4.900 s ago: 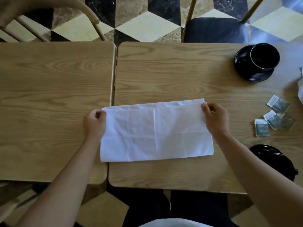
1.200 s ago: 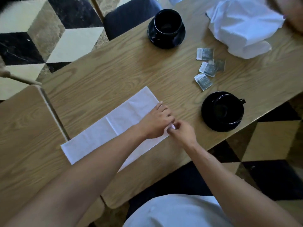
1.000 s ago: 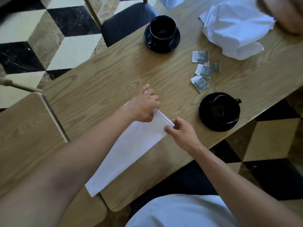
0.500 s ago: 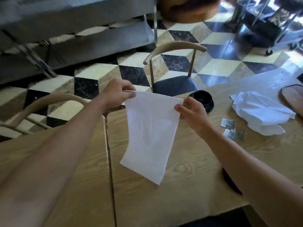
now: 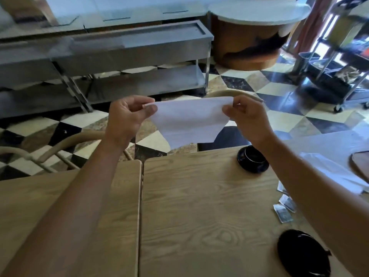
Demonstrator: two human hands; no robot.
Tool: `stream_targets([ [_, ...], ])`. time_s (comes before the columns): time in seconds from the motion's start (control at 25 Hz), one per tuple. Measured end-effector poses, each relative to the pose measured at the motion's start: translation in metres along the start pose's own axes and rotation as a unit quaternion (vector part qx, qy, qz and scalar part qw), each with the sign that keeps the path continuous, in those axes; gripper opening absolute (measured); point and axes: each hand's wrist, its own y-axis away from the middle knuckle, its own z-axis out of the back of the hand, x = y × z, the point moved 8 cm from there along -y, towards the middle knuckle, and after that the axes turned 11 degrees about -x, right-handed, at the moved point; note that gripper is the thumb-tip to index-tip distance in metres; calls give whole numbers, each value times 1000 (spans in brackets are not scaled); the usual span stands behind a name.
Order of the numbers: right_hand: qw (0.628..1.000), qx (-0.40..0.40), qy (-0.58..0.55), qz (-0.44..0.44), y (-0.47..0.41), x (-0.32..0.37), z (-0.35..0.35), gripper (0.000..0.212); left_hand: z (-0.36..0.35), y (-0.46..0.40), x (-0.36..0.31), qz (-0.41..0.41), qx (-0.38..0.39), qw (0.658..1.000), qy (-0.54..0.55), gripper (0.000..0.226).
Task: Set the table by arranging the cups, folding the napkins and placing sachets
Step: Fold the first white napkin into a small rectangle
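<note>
A folded white napkin point(image 5: 187, 120) hangs in the air above the far edge of the wooden table point(image 5: 209, 206). My left hand point(image 5: 127, 118) pinches its upper left corner and my right hand point(image 5: 247, 118) pinches its upper right corner. A black cup on a saucer point(image 5: 252, 158) stands at the back right of the table. A second black cup and saucer point(image 5: 301, 254) sits at the near right, partly behind my right forearm. Several sachets point(image 5: 284, 208) lie between the two cups.
A crumpled white cloth point(image 5: 335, 172) and a wooden board point(image 5: 361, 162) lie at the right edge. A second wooden table point(image 5: 69, 216) adjoins on the left. Chairs point(image 5: 60, 148) stand behind both tables, with a steel counter point(image 5: 119, 47) and a trolley point(image 5: 339, 66) farther back.
Both hands lifted the folded napkin off the table and raised it higher. It hung long and narrow half a second ago; it now looks shorter and is stretched wide between my hands.
</note>
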Motion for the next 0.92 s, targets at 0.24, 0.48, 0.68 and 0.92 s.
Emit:
stream_targets([
  [0.24,990,59,63,-111,127,-103,28,16,16,160,81,44,20,993,-107,18],
  [0.48,934,215,173,-228,303,-195,55,32,21,341,160,6,170,950,-263,20],
  [0.68,908,274,213,-235,357,-219,58,39,24,409,200,107,255,931,-241,20],
  [0.92,921,168,156,-314,288,-265,28,21,6,325,256,268,97,937,-201,7],
])
